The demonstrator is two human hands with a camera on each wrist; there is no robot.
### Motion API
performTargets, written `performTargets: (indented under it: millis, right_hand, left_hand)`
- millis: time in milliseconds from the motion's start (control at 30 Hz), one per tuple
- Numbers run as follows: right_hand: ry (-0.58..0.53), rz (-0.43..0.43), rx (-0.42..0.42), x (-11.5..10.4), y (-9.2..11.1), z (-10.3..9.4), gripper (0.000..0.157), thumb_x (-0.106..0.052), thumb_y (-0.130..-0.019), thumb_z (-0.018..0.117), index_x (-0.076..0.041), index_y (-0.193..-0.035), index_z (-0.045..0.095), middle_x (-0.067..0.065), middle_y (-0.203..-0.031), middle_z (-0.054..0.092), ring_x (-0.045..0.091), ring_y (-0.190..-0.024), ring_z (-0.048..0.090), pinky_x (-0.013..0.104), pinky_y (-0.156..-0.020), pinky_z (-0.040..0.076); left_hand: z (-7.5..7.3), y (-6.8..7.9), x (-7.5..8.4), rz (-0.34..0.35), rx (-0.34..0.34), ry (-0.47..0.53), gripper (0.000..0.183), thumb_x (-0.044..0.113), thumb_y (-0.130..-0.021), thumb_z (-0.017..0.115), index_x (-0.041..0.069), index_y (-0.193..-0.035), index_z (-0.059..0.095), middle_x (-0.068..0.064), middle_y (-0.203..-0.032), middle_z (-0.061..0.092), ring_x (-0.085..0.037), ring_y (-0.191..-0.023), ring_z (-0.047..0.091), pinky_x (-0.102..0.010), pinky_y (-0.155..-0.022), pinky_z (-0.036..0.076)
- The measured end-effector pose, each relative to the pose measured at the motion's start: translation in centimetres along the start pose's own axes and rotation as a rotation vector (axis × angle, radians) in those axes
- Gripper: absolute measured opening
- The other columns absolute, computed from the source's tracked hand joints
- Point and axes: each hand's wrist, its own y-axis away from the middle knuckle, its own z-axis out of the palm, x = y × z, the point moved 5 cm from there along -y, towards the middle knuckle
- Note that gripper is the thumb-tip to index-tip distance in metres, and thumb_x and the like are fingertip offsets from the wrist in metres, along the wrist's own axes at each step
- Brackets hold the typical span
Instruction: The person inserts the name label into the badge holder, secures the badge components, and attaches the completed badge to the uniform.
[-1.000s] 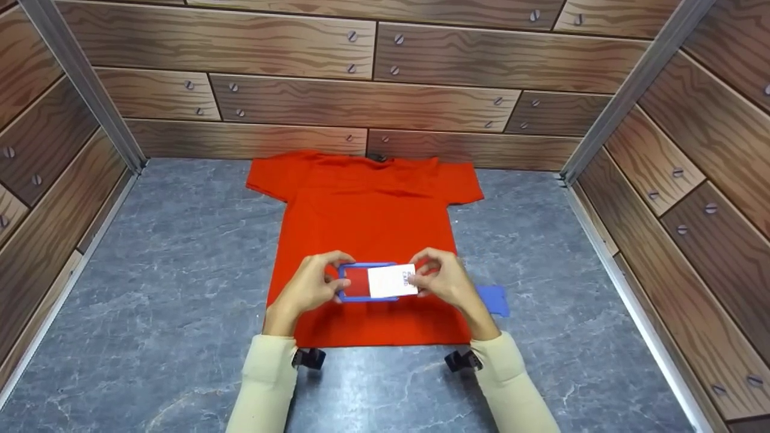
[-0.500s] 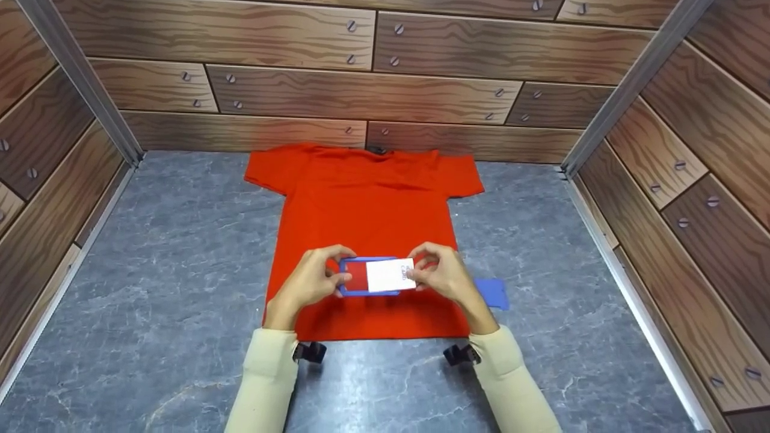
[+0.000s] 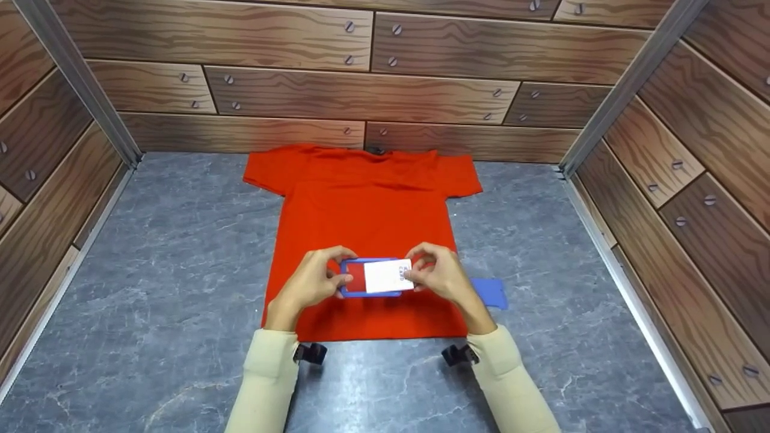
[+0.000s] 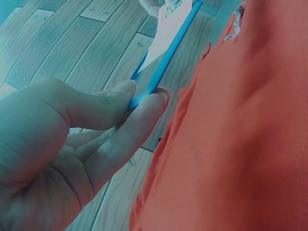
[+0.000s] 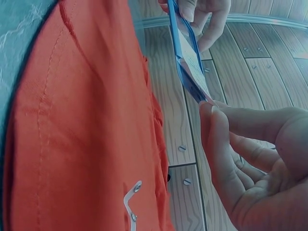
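Above the lower half of the shirt (image 3: pixel 367 222), the left hand (image 3: pixel 313 278) pinches the left end of the blue frame (image 3: pixel 364 294) between thumb and fingers. Over that same part of the shirt, the right hand (image 3: pixel 442 276) pinches the right end of the card (image 3: pixel 385 276), which overlaps the frame and juts past it (its lettering sits by the right thumb). A blue plate (image 3: pixel 491 293) lies just right of the shirt, near its hem, partly hidden by the right arm.

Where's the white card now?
In the head view, the white card overlaps the right part of the blue frame, pinched by the right hand above the red shirt.
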Motion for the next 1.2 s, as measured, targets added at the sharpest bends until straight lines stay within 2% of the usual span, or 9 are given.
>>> performTargets:
  millis: [133, 267, 567, 767, 1200]
  right_hand:
    - [0.006, 0.009, -0.001, 0.09, -0.05, -0.02, 0.027, 0.003, -0.082, 0.082, 0.002, -0.106, 0.070, 0.013, -0.075, 0.067, 0.013, -0.059, 0.063, 0.043, -0.059, 0.064]
    - [0.005, 0.008, -0.010, 0.12, -0.04, 0.05, 0.029, 0.002, -0.083, 0.083, 0.003, -0.109, 0.071, 0.015, -0.075, 0.068, 0.013, -0.059, 0.064, 0.039, -0.058, 0.064]
    - [0.032, 0.031, -0.036, 0.33, -0.03, 0.22, 0.033, 0.000, -0.085, 0.081, 0.005, -0.117, 0.072, 0.015, -0.077, 0.068, 0.013, -0.058, 0.064, 0.047, -0.063, 0.064]
    - [0.056, 0.041, -0.050, 0.27, 0.02, 0.35, 0.033, -0.002, -0.086, 0.080, 0.004, -0.118, 0.073, 0.013, -0.076, 0.068, 0.015, -0.059, 0.065, 0.048, -0.065, 0.064]
    - [0.070, 0.073, -0.052, 0.32, -0.01, 0.57, 0.034, -0.002, -0.087, 0.080, 0.003, -0.119, 0.072, 0.012, -0.078, 0.069, 0.013, -0.059, 0.065, 0.048, -0.066, 0.065]
  left_hand:
    - [0.13, -0.04, 0.06, 0.010, -0.001, -0.005, 0.035, 0.002, -0.093, 0.073, 0.012, -0.127, 0.068, -0.014, -0.109, 0.059, -0.019, -0.063, 0.071, -0.044, -0.066, 0.065]
    - [0.29, -0.07, 0.11, 0.019, -0.003, -0.019, 0.035, 0.002, -0.093, 0.073, 0.011, -0.127, 0.068, -0.014, -0.107, 0.060, -0.018, -0.062, 0.070, -0.044, -0.066, 0.065]
    - [0.49, -0.25, 0.18, 0.021, -0.017, -0.018, 0.034, 0.002, -0.094, 0.073, 0.010, -0.127, 0.068, -0.015, -0.108, 0.060, -0.019, -0.067, 0.070, -0.048, -0.066, 0.065]
    - [0.49, -0.20, 0.30, 0.032, -0.019, -0.008, 0.034, 0.002, -0.094, 0.073, 0.009, -0.126, 0.068, -0.016, -0.107, 0.060, -0.019, -0.066, 0.070, -0.051, -0.067, 0.064]
    - [0.61, -0.19, 0.37, 0.028, -0.016, -0.024, 0.035, 0.003, -0.094, 0.073, 0.011, -0.127, 0.068, -0.015, -0.109, 0.061, -0.018, -0.065, 0.070, -0.049, -0.067, 0.064]
